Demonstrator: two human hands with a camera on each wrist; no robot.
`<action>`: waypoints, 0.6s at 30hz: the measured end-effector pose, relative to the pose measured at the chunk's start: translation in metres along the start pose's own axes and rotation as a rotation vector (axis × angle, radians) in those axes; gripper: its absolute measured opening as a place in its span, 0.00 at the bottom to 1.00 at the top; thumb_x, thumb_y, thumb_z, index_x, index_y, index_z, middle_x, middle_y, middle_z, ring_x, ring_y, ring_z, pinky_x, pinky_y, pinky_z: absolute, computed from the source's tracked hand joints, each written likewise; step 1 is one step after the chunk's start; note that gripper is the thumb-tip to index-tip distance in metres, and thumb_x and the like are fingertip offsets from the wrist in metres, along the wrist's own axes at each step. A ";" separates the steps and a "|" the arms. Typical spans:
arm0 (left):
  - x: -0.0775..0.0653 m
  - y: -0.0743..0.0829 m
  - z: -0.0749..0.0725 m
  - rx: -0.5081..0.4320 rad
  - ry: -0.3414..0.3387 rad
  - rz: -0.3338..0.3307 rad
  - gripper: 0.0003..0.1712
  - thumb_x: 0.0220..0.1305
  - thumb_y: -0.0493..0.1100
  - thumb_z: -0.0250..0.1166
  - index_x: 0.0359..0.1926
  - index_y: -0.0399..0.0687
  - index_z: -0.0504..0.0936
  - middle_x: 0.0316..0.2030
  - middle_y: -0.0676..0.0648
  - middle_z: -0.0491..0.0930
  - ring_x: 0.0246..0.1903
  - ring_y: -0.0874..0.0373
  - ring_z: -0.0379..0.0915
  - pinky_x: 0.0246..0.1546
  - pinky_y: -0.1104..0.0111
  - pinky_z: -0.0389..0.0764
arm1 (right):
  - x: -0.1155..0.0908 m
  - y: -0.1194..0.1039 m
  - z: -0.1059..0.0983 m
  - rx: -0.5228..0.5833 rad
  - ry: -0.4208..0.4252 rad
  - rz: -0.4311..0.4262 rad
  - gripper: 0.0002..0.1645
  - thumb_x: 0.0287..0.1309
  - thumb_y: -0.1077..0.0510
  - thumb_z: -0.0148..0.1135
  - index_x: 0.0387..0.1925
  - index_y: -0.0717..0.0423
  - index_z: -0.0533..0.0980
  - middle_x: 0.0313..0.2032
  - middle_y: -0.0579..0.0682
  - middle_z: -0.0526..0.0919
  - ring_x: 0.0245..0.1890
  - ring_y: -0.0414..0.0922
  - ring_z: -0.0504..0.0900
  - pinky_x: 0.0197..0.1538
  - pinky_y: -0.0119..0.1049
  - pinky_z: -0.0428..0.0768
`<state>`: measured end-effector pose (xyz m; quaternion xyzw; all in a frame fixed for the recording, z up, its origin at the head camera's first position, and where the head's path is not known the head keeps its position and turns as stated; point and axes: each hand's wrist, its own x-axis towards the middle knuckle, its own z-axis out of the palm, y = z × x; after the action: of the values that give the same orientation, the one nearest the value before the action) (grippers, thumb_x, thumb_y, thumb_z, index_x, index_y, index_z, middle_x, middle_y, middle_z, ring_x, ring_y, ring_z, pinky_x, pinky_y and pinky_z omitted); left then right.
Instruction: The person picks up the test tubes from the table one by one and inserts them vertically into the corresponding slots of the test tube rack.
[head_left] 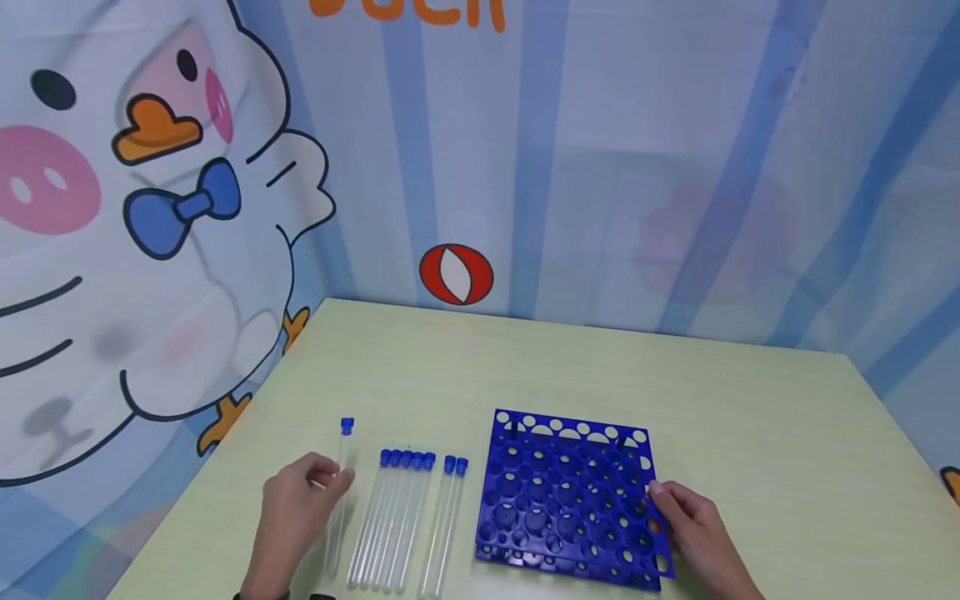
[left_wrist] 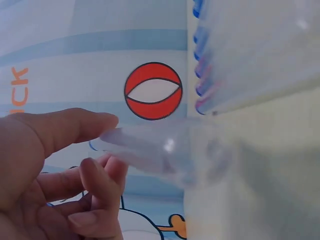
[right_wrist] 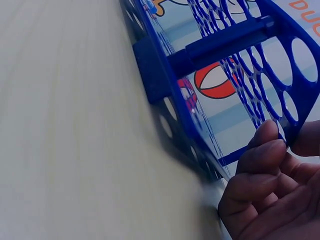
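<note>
Blue caps the clear tube (head_left: 336, 525) that our left hand (head_left: 300, 504) pinches between thumb and fingers, just left of seven similar tubes (head_left: 392, 525) lying on the table (head_left: 750, 417), while our right hand (head_left: 699, 529) pinches the perforated rack (head_left: 553, 477) by its right edge.

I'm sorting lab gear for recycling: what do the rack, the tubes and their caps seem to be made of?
Rack: probably rigid plastic, smooth with a slight sheen, judging by its even blue colour and many round holes.
Tubes: smooth, clear plastic or glass; see-through with a bright glint, but the look leaves it open.
Caps: likely plastic; opaque, even blue, finish too small to tell.
</note>
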<state>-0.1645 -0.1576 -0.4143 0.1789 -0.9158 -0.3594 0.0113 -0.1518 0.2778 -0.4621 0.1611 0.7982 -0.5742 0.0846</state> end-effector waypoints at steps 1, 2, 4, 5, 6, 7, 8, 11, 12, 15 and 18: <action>-0.002 0.002 -0.001 -0.011 0.008 0.006 0.18 0.55 0.50 0.64 0.39 0.40 0.78 0.29 0.46 0.78 0.28 0.55 0.70 0.25 0.68 0.70 | 0.000 0.000 0.000 0.000 0.001 -0.001 0.28 0.66 0.40 0.42 0.42 0.62 0.71 0.26 0.50 0.74 0.26 0.44 0.72 0.26 0.36 0.74; -0.003 0.004 -0.003 -0.023 0.014 0.009 0.19 0.55 0.51 0.64 0.39 0.41 0.78 0.30 0.46 0.78 0.28 0.55 0.70 0.25 0.68 0.71 | 0.000 0.000 0.000 -0.001 0.001 -0.001 0.28 0.66 0.40 0.42 0.42 0.62 0.71 0.26 0.50 0.74 0.27 0.44 0.72 0.26 0.36 0.74; -0.007 0.008 -0.005 -0.044 0.029 0.023 0.20 0.55 0.53 0.64 0.40 0.42 0.79 0.31 0.47 0.78 0.29 0.55 0.70 0.26 0.68 0.71 | 0.000 0.000 0.000 -0.003 0.002 -0.003 0.28 0.66 0.40 0.42 0.42 0.62 0.71 0.26 0.50 0.73 0.27 0.44 0.72 0.26 0.36 0.74; -0.008 0.010 -0.006 -0.053 0.039 0.034 0.20 0.55 0.53 0.64 0.40 0.43 0.79 0.31 0.47 0.79 0.29 0.55 0.70 0.26 0.68 0.71 | -0.001 0.000 0.000 -0.001 0.002 -0.005 0.28 0.66 0.40 0.42 0.42 0.62 0.71 0.26 0.50 0.73 0.26 0.44 0.72 0.26 0.36 0.74; -0.010 0.012 -0.007 -0.061 0.049 0.047 0.20 0.55 0.54 0.64 0.40 0.43 0.79 0.31 0.48 0.79 0.29 0.55 0.70 0.26 0.69 0.71 | 0.000 0.000 0.000 0.001 0.001 -0.007 0.28 0.66 0.41 0.42 0.42 0.62 0.71 0.26 0.50 0.73 0.26 0.44 0.72 0.26 0.36 0.74; -0.012 0.013 -0.008 -0.069 0.062 0.061 0.20 0.55 0.54 0.65 0.40 0.44 0.79 0.31 0.48 0.79 0.28 0.56 0.71 0.26 0.69 0.71 | 0.000 0.000 0.000 0.001 -0.001 -0.010 0.27 0.66 0.41 0.42 0.42 0.63 0.70 0.26 0.50 0.73 0.26 0.43 0.72 0.26 0.36 0.73; -0.013 0.015 -0.008 -0.077 0.072 0.070 0.19 0.55 0.54 0.65 0.40 0.44 0.79 0.31 0.48 0.79 0.28 0.56 0.70 0.26 0.69 0.70 | 0.000 0.000 0.000 0.002 -0.002 -0.011 0.27 0.66 0.41 0.42 0.42 0.63 0.70 0.26 0.50 0.73 0.26 0.43 0.72 0.26 0.36 0.73; -0.017 0.020 -0.009 -0.093 0.098 0.092 0.19 0.54 0.54 0.65 0.40 0.45 0.79 0.31 0.48 0.80 0.27 0.57 0.71 0.24 0.70 0.70 | 0.000 0.000 0.000 0.004 -0.004 -0.017 0.27 0.66 0.42 0.41 0.41 0.63 0.70 0.26 0.50 0.73 0.25 0.43 0.71 0.25 0.35 0.73; -0.018 0.021 -0.009 -0.098 0.105 0.097 0.19 0.54 0.54 0.65 0.40 0.45 0.79 0.32 0.49 0.80 0.27 0.57 0.71 0.24 0.70 0.70 | -0.001 0.000 0.000 0.002 -0.004 -0.019 0.27 0.66 0.42 0.41 0.42 0.63 0.70 0.26 0.50 0.73 0.25 0.43 0.71 0.25 0.35 0.73; -0.020 0.026 -0.009 -0.107 0.118 0.110 0.17 0.55 0.53 0.65 0.40 0.46 0.80 0.33 0.49 0.81 0.28 0.57 0.72 0.25 0.71 0.71 | -0.001 0.000 0.000 -0.004 -0.006 -0.031 0.27 0.67 0.42 0.41 0.42 0.63 0.70 0.27 0.50 0.73 0.25 0.43 0.71 0.25 0.35 0.73; -0.022 0.030 -0.009 -0.126 0.119 0.135 0.16 0.55 0.52 0.65 0.40 0.46 0.80 0.33 0.49 0.81 0.28 0.58 0.72 0.25 0.71 0.71 | -0.001 0.001 0.000 -0.005 -0.006 -0.039 0.27 0.66 0.41 0.41 0.42 0.63 0.70 0.27 0.50 0.73 0.25 0.42 0.71 0.25 0.35 0.73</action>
<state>-0.1527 -0.1358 -0.3852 0.1364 -0.8990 -0.4037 0.1010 -0.1503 0.2773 -0.4623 0.1437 0.8023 -0.5744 0.0763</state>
